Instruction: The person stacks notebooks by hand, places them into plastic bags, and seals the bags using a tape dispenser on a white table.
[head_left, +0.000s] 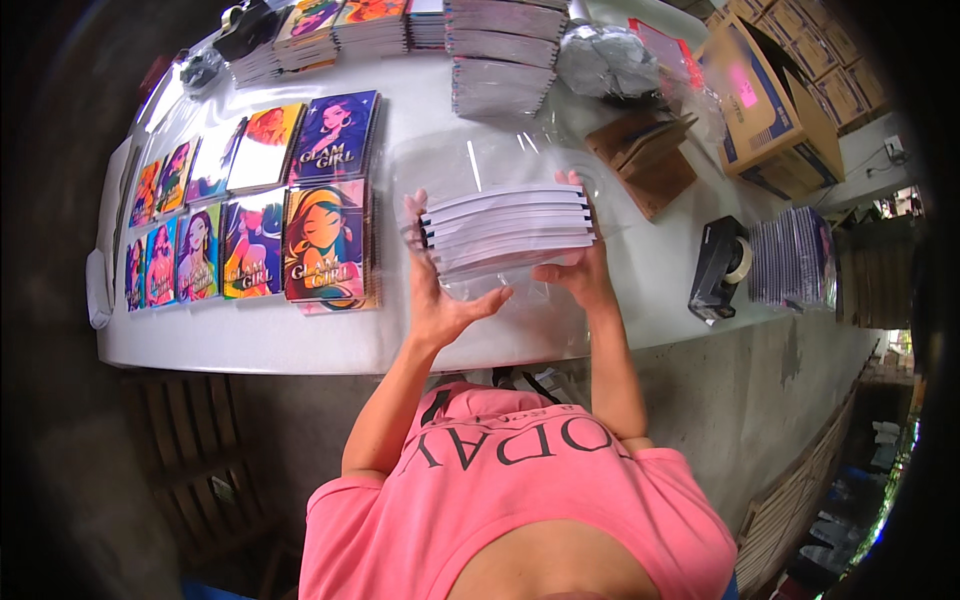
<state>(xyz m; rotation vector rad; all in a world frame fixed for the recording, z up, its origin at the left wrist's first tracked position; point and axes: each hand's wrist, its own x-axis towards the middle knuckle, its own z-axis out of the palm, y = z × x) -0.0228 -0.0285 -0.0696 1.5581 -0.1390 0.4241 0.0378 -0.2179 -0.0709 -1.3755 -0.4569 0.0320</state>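
A stack of notebooks (508, 232) is held upright between my two hands, its white page edges facing me. My left hand (442, 305) grips the stack's left end, with its thumb stretched out along the near side. At the right end my right hand (588, 278) presses in, thumb toward the near side and fingertips at the far corner. Clear plastic film (440, 150) spreads over the table beyond the stack and shows around it too; whether the stack sits inside the film I cannot tell.
Rows of colourful illustrated notebooks (325, 240) lie on the white table (240, 335) to the left. Wrapped notebook stacks (500, 60) stand at the back. To the right are a brown cardboard piece (645, 165), a black tape dispenser (715, 270), more stacked notebooks (790, 260) and an open carton (770, 110).
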